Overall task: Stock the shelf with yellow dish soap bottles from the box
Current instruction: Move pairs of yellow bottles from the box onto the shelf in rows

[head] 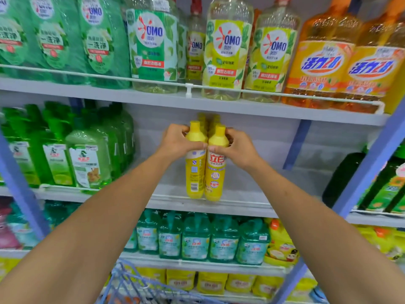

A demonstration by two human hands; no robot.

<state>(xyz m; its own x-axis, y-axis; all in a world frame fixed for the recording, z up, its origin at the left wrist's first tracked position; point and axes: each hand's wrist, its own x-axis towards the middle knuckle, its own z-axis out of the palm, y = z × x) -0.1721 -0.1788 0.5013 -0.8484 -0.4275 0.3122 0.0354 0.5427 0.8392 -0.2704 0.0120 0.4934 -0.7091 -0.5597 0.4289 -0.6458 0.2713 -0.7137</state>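
Down at the bottom edge, nearest of all, a blue wire cart (pixel 131 284) pokes into view, and both bare forearms reach up and away from it toward the middle shelf (pixel 241 205).

Two yellow dish soap bottles stand upright at the shelf's front lip, side by side and touching, long axes vertical. Left hand (pixel 177 142) is wrapped round the shoulder of the left bottle (pixel 195 172), fingers (pixel 186 129) curled closed just under the cap. Right hand (pixel 237 148) mirrors it on the right bottle (pixel 214 174), closed round the neck, thumb across the front. Both bottles look seated on the shelf, though I can't tell whether any weight is off it.

Behind the pair, more yellow caps (pixel 207 119) line up into the depth of the shelf, so these two head a double row. Open shelf lies to the right, green bottles (pixel 87 159) crowd the left.

The relation that counts: each hand sits on top of its own bottle, neither nearer than the other, and the rows run straight back from the fingers. My read is the next move is a push rearward or a simple let-go. The box isn't in view.
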